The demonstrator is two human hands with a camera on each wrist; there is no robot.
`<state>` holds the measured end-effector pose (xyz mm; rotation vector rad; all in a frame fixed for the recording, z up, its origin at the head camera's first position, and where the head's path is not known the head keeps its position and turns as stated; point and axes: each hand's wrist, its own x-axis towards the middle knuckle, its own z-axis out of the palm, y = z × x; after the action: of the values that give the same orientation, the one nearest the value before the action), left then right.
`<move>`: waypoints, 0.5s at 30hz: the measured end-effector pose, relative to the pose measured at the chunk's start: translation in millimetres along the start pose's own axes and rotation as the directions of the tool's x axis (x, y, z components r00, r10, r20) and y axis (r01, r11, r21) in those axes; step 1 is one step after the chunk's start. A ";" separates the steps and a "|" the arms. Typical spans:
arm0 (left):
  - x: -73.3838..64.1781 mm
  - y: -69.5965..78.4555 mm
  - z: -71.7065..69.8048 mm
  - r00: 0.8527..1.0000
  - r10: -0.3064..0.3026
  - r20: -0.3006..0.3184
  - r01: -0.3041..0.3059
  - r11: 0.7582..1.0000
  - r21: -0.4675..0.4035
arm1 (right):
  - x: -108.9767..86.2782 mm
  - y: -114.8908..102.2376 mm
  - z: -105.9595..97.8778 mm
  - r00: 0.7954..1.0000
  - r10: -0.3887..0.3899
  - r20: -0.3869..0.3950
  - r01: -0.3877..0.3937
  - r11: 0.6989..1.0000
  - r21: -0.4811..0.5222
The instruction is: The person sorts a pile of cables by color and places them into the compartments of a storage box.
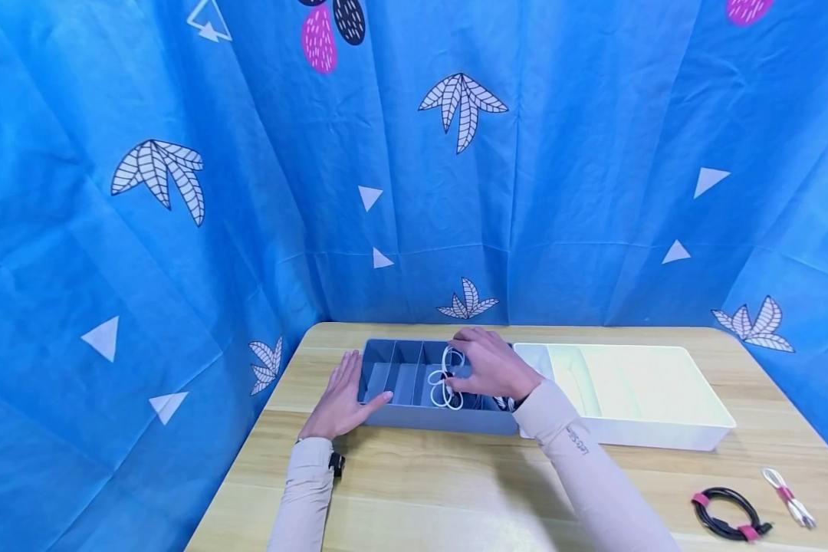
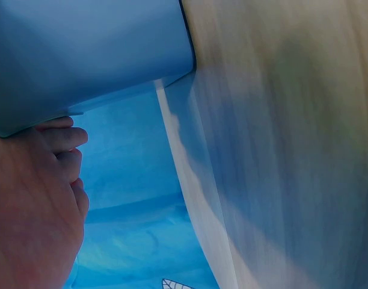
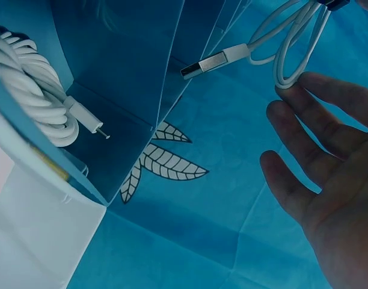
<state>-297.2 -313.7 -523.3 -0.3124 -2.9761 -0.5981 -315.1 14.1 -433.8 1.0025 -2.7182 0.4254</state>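
Note:
My right hand (image 1: pixel 493 364) pinches a bundled white USB cable (image 3: pixel 236 53) with a dark tie. It holds the cable above the middle compartments of a grey-blue divided box (image 1: pixel 441 418). In the right wrist view, the cable's metal plug hangs free and the other fingers are spread. My left hand (image 1: pixel 341 399) rests against the box's left end, fingers straight along the side, thumb over the front edge. A thick coiled white cable (image 3: pixel 33 90) lies inside a compartment at the box's right end. The left wrist view shows the box's outer wall above the fingers.
A white divided box (image 1: pixel 655 433) adjoins the grey-blue one on the right. At the table's front right lie a coiled black cable (image 1: pixel 737 494) with pink ties and a small white cable (image 1: pixel 793 506). A blue patterned curtain (image 1: pixel 414 169) hangs behind the table.

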 end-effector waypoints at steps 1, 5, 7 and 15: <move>0.2 -0.1 0.0 1.000 0.000 0.000 0.000 1.000 0.001 | 0.6 -0.3 0.1 1.000 0.004 0.002 -0.004 1.000 0.002; 1.0 -0.3 -0.1 1.000 0.000 0.001 0.000 1.000 0.007 | 2.4 -1.2 0.7 1.000 0.010 0.001 -0.010 1.000 0.009; 1.1 -0.2 -0.4 1.000 0.001 0.001 -0.001 1.000 0.006 | 3.3 -1.7 1.2 1.000 0.006 -0.002 -0.006 1.000 0.011; 1.5 -0.2 -0.5 1.000 0.005 -0.012 -0.005 1.000 0.006 | 7.0 -4.4 3.2 1.000 0.006 0.002 -0.006 1.000 0.017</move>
<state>-298.6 -313.8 -522.7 -0.3140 -2.9642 -0.5886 -317.8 5.7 -433.9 0.9997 -2.7242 0.4501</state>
